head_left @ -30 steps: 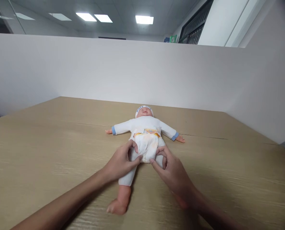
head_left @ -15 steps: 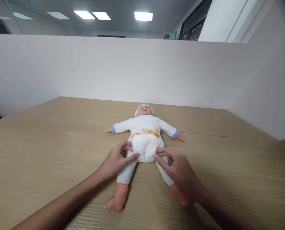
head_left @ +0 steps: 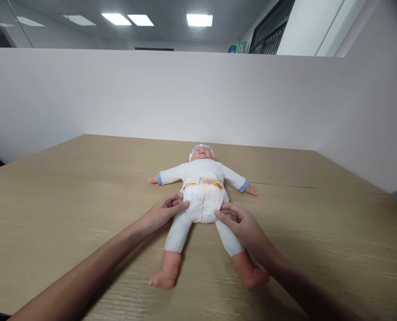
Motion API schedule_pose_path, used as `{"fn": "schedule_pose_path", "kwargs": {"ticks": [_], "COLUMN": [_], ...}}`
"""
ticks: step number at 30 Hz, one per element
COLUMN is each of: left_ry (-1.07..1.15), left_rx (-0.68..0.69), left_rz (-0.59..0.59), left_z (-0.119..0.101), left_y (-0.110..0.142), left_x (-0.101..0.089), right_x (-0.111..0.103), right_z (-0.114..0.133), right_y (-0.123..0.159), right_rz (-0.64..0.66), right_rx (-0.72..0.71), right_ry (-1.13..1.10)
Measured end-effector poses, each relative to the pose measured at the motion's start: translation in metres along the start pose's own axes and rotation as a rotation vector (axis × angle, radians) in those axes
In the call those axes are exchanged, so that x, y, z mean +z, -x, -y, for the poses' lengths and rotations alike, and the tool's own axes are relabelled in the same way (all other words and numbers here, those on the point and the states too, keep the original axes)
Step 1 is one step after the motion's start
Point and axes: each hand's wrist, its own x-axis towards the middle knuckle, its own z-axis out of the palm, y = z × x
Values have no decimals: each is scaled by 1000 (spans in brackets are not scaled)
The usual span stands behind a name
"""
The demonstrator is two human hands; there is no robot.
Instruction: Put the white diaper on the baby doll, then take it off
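Note:
A baby doll (head_left: 204, 168) in a white suit with blue cuffs lies on its back, its head away from me, arms spread and bare feet toward me. Around its hips is a white diaper (head_left: 203, 204) with an orange and yellow printed waistband. My left hand (head_left: 165, 210) pinches the diaper's edge at the left hip, thumb on top and fingers partly hidden beside the leg. On the other side, my right hand (head_left: 240, 221) has thumb and fingers closed on the diaper's right leg edge.
The doll lies on a wide wooden table (head_left: 84, 191) with a thin seam across it. Behind the table stands a white partition (head_left: 185, 98), and a pale wall (head_left: 368, 116) closes the right side.
My left hand has moved up along the diaper's edge toward the waist. My right hand has shifted slightly, and more of the doll's right-side foot shows.

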Motion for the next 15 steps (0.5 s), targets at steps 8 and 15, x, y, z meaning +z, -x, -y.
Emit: {"fn": "schedule_pose_path", "kwargs": {"ticks": [8, 15], "left_ry": [-41, -309], "left_rx": [101, 290], "left_rz": [-46, -287], "left_z": [15, 19], "left_y": [-7, -2], "left_x": [-5, 6], "right_x": [-3, -2], "right_z": [-9, -16], "right_y": [2, -1], "right_rz": [-266, -321], "right_rx": [-518, -742], "right_ry": [509, 625]}}
